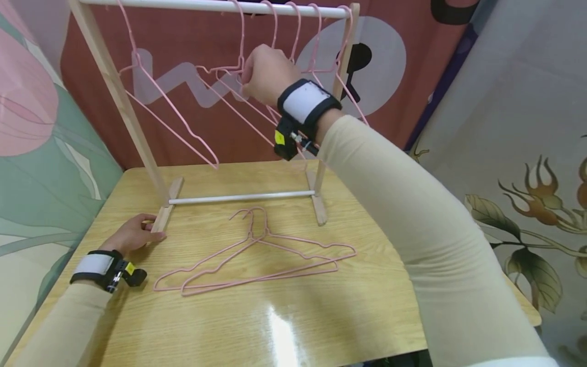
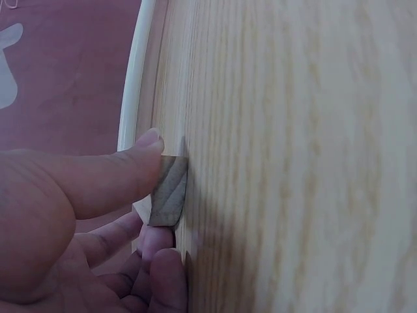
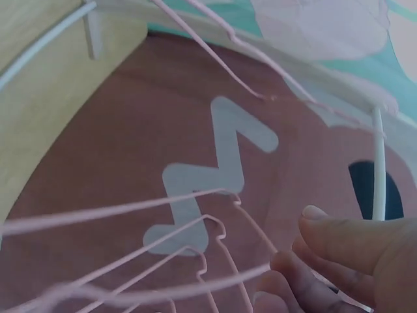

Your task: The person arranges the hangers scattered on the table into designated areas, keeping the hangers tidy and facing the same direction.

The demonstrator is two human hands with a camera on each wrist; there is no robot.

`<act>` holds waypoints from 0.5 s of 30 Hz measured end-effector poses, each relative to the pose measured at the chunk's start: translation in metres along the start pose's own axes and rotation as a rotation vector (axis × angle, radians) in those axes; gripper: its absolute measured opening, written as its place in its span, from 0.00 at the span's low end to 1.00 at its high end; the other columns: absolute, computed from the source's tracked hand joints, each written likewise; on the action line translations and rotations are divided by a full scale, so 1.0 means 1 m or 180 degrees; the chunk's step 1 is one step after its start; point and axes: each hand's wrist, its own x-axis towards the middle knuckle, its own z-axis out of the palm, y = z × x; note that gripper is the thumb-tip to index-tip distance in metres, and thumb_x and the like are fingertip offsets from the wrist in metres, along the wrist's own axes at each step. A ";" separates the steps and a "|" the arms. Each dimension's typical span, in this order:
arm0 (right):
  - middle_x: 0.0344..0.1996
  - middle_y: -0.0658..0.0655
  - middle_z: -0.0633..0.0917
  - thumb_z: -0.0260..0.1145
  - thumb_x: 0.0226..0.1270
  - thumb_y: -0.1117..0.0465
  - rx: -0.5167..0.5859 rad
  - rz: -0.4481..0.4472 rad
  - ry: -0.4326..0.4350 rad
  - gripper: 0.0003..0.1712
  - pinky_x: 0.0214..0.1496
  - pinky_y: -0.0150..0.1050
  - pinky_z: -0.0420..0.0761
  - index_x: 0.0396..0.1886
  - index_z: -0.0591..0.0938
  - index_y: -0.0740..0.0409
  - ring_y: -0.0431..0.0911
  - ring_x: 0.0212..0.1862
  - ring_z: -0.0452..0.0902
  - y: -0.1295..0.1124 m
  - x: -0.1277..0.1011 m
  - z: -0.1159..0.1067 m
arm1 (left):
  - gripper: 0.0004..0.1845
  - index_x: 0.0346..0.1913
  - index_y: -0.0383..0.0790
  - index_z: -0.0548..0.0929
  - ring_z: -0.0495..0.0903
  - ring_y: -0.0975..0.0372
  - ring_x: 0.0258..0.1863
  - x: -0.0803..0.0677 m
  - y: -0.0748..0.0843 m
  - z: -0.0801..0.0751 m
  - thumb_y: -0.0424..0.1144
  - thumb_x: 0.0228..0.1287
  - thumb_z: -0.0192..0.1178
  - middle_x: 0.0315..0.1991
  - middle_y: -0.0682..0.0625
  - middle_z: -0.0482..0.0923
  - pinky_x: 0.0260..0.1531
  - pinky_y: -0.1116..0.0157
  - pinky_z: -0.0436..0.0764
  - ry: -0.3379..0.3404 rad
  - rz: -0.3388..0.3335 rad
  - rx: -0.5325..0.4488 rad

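My left hand (image 1: 130, 234) grips the front end of the rack's left wooden foot (image 1: 161, 219). In the left wrist view its thumb lies along the top and the fingers (image 2: 168, 277) curl beneath the block. My right hand (image 1: 270, 74) is raised just below the rack's white top rail (image 1: 183, 5), among several hanging pink hangers. Its curled fingers hold one pink hanger (image 3: 228, 282) near the neck; the exact contact is partly hidden. Another hanger (image 1: 170, 103) hangs apart at the rail's left end. Two more pink hangers (image 1: 264, 236) lie overlapping on the table.
The rack's lower white rod (image 1: 243, 197) joins its two feet just above the wooden table (image 1: 367, 306). A reddish curtain (image 1: 101, 76) hangs behind the rack, with a patterned green one (image 1: 82, 168) at left and a floral one (image 1: 458, 168) at right.
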 end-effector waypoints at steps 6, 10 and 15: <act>0.43 0.48 0.83 0.68 0.72 0.51 -0.0226 -0.0180 -0.0118 0.11 0.43 0.36 0.74 0.46 0.87 0.51 0.42 0.44 0.76 -0.005 -0.016 0.012 | 0.40 0.71 0.19 0.55 0.68 0.42 0.49 0.000 0.000 0.001 0.42 0.72 0.63 0.55 0.26 0.65 0.43 0.58 0.70 -0.0040 -0.0074 -0.0033; 0.44 0.48 0.84 0.68 0.72 0.51 -0.0337 -0.0367 -0.0174 0.11 0.44 0.37 0.75 0.46 0.86 0.51 0.43 0.44 0.77 -0.007 -0.031 0.022 | 0.40 0.70 0.19 0.55 0.69 0.43 0.49 0.000 -0.001 0.001 0.42 0.72 0.63 0.55 0.26 0.65 0.42 0.59 0.70 -0.0052 -0.0055 -0.0009; 0.39 0.47 0.84 0.66 0.74 0.49 -0.0441 -0.0620 -0.0286 0.12 0.40 0.36 0.74 0.45 0.87 0.51 0.42 0.39 0.77 -0.003 -0.048 0.033 | 0.40 0.70 0.19 0.55 0.70 0.43 0.48 0.002 0.000 -0.001 0.43 0.72 0.63 0.55 0.26 0.66 0.42 0.58 0.71 -0.0050 -0.0047 0.0033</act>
